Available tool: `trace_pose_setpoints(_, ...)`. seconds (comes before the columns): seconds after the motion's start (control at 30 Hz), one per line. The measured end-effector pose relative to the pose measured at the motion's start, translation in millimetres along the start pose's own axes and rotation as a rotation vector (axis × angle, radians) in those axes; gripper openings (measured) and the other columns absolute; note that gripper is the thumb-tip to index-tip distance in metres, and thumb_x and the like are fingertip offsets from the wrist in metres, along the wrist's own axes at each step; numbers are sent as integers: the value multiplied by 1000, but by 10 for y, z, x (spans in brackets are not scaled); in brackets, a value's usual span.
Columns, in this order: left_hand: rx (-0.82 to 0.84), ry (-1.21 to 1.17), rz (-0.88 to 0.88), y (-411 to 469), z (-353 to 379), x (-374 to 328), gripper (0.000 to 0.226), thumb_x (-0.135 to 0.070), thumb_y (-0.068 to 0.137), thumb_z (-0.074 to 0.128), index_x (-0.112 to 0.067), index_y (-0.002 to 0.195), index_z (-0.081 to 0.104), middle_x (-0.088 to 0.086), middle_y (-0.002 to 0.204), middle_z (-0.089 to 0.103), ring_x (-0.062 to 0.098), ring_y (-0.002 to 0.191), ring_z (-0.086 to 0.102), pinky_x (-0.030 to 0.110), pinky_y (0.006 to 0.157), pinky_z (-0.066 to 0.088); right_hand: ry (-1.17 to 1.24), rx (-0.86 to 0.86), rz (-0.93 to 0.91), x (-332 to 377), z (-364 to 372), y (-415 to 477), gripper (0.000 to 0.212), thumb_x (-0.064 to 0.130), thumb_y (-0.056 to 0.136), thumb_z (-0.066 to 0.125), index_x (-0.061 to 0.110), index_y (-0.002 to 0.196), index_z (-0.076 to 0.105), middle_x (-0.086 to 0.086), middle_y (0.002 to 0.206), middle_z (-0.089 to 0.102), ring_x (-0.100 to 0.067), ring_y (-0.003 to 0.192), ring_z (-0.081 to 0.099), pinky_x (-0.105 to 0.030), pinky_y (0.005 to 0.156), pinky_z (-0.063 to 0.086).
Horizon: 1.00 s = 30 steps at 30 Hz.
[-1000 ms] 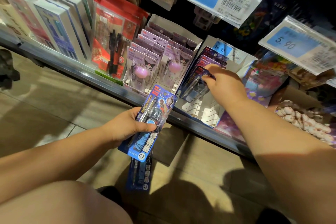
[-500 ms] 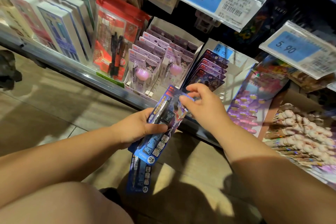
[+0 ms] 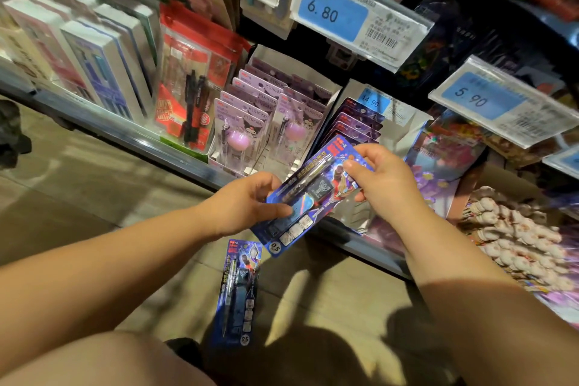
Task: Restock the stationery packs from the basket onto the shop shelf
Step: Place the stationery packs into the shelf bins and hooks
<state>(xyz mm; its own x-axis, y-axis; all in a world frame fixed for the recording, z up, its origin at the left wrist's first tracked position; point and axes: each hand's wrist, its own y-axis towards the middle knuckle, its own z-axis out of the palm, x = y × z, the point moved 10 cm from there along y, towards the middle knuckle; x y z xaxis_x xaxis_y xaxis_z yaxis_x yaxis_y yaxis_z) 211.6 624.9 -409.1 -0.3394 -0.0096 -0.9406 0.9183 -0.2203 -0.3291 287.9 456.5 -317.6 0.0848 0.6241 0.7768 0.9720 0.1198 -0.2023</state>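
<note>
Left hand (image 3: 247, 204) clamps glossy blue carded pen packs (image 3: 316, 196); beyond its fingertips, right hand (image 3: 386, 179) pinches the uppermost, probably for shelving.

held pack (image 3: 316, 194): glossy printed card, with a clear plastic blister catching the light.
lower pack (image 3: 239, 288): same shiny card and plastic.
shelf edge (image 3: 131, 135): smooth metal, dull sheen.
price tags (image 3: 360, 14): paper behind clear glossy plastic.
floor (image 3: 94, 191): smooth, wood-look, matt.

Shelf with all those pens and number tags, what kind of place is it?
Most likely a stationery shop. Price tags hang above the shelf, purple pen packs stand in rows, and the left hand and right hand hold a blue pen pack.
</note>
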Motion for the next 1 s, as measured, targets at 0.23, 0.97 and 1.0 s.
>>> trace_pose_setpoints(0.23,-549,797,558,-275,-540,-951,21,-21,80,76,-19,96,63,-2,83,61,17,75,52,30,73,40,30,-231,0,44,-525,112,16,14,93,60,24,105,55,0,97,58,-4,44,57,-23,52,53)
trace_pose_setpoints(0.97,-726,975,653,-171,-921,-1173,24,-11,90,64,-14,113,72,13,91,62,35,86,58,29,76,42,-550,-297,-334,620,-369,-59,24,26,95,55,15,111,69,-12,100,69,-35,101,59,-35,77,40)
trace_pose_setpoints(1.0,-728,970,648,-177,-917,-1173,24,-9,90,65,-14,113,72,14,92,62,33,86,58,25,77,39,-565,-309,-359,627,-352,-71,21,25,94,57,11,102,70,-13,87,67,-37,92,60,-36,67,36)
